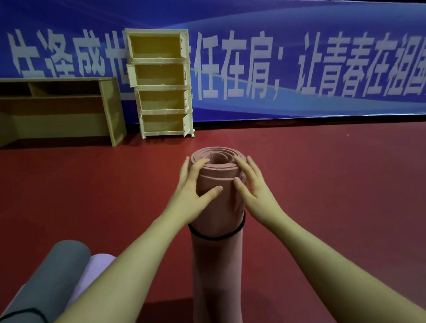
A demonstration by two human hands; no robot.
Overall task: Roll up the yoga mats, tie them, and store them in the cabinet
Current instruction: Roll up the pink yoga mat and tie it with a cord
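Both our hands cup the top of the rolled pink mat [217, 253] standing upright on the red floor [342, 200]: left hand [192, 189] and right hand [254, 187] with fingers spread, pressing its sides. A black band [214, 237] rings it below our wrists.

**Red floor and what sits on it**

Smooth dark-red sports floor [342, 200]. Centre: rolled pink foam yoga mat [217, 261], standing on end. At 8 o'clock: rolled grey yoga mat [36, 293] touching a pale lilac rolled mat [97, 268]. At 11 o'clock: cream four-tier plastic cabinet [161, 85], beside a light wooden desk [43, 110].
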